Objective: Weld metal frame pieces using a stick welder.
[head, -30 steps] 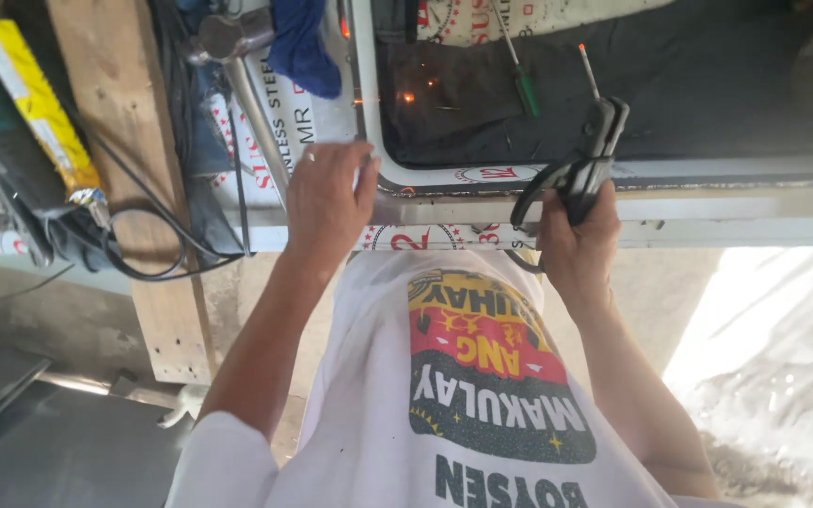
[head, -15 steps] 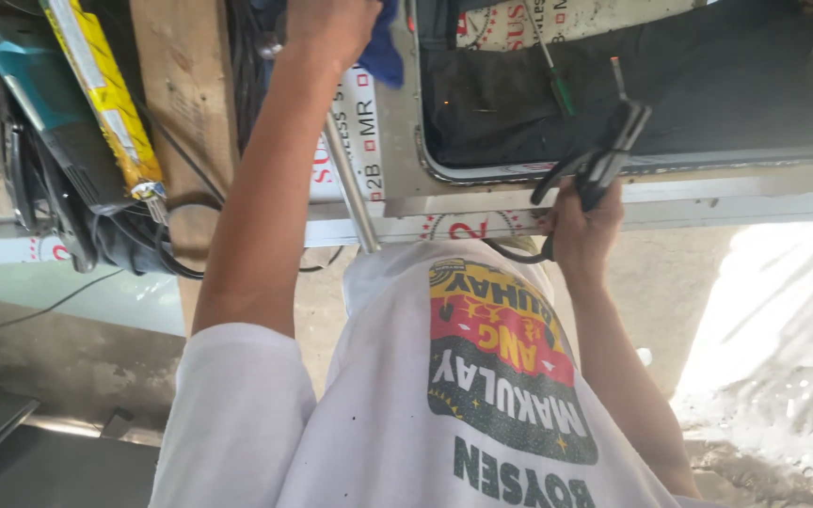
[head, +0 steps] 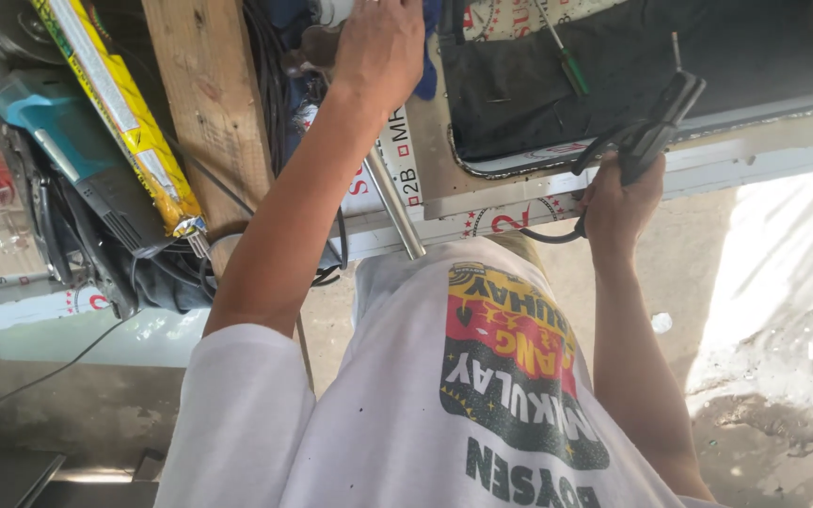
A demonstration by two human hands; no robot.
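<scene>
I'm watching from the head view. The biggest change over the last second is the left hand (head: 378,47). It was lying flat on the steel frame (head: 755,155) close to the body. It has since stretched out to about 12 o'clock, into the clutter at the far edge of the desk (head: 482,193). Its fingers curl down over something beside a blue cloth (head: 430,52), but the top of the picture cuts that off, so I can't tell whether it grips anything or just rests there.

The right hand (head: 618,202), at about 2 o'clock, hasn't let go. It stays wrapped tight round the black electrode holder (head: 656,136), which points up and away over the frame's lower rail, with its cable (head: 548,235) looping back under the wrist.

The orange glow that sat in the dark opening (head: 613,85) a second ago is gone. I judge the arc is off and the welding has paused while the free hand goes after something else.

Around the reaching arm there's a metal rod (head: 392,202) slanting below the forearm and a wooden plank (head: 209,113) at 10 o'clock. Farther left lie a yellow cartridge tube (head: 115,108) and a teal power tool (head: 77,160). A green-handled screwdriver (head: 566,61) rests in the opening at 1 o'clock.
</scene>
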